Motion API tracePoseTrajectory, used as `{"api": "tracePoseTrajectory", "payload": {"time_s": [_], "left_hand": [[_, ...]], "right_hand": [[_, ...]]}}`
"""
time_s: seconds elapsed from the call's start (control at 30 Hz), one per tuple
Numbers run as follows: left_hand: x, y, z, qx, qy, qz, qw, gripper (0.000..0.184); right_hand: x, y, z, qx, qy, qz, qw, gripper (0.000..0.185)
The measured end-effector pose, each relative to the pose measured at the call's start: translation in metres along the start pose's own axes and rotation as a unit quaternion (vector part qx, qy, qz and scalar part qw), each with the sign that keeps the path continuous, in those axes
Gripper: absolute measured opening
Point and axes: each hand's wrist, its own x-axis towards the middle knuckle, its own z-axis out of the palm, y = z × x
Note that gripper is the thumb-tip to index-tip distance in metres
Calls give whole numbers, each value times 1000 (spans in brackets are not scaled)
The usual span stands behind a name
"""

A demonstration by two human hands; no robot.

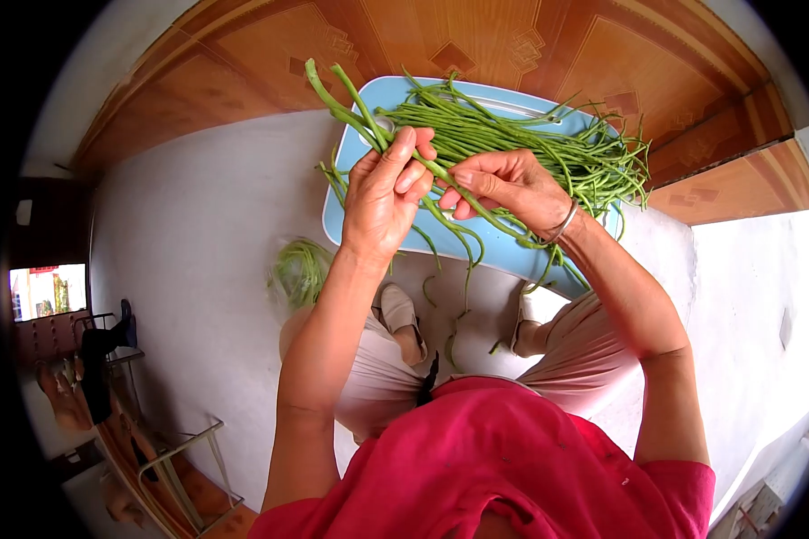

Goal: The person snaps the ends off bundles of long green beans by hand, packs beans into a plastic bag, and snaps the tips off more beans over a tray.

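Observation:
Thick green long beans (pixel 343 111) are held up above a light blue board or low table (pixel 337 211). My left hand (pixel 388 187) is closed round them, thumb against the fingers, with their upper ends sticking out to the upper left. Just to the right, my right hand (pixel 503 184), with a bracelet at the wrist, pinches the same beans between thumb and fingers. Their lower ends hang down to the right below it. Behind my hands a large pile of thin green beans (pixel 485 130) lies across the blue surface and over its right edge.
On the floor to the left sits a clear plastic bag with green beans (pixel 298 271). Loose bean pieces (pixel 452 349) lie between my shoes. A wooden panelled cabinet (pixel 395 40) stands beyond the blue surface. A metal-framed rack (pixel 193 438) is at the lower left.

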Motion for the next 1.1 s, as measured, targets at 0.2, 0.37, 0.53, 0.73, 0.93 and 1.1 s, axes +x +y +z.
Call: {"api": "tracePoseTrajectory", "payload": {"time_s": [0.2, 0.37, 0.53, 0.73, 0.93, 1.1], "left_hand": [[0, 6, 5, 17, -1, 12, 1000, 28], [-3, 11, 3, 42, 3, 20, 999, 25], [-5, 5, 5, 99, -4, -10, 995, 22], [-12, -2, 15, 159, -38, -66, 984, 23], [-17, -10, 17, 219, -84, -141, 962, 23], [-18, -15, 17, 244, -107, -170, 949, 22]], "right_hand": [[-4, -3, -2, -20, 4, 10, 1000, 17], [1, 9, -5, -3, -25, -17, 1000, 17], [6, -2, -10, -68, 34, -56, 995, 24], [8, -26, -24, -67, 149, -124, 979, 27], [1, -39, -34, -78, 194, -234, 949, 36], [-11, -44, -38, -235, 244, -248, 908, 14]]}}
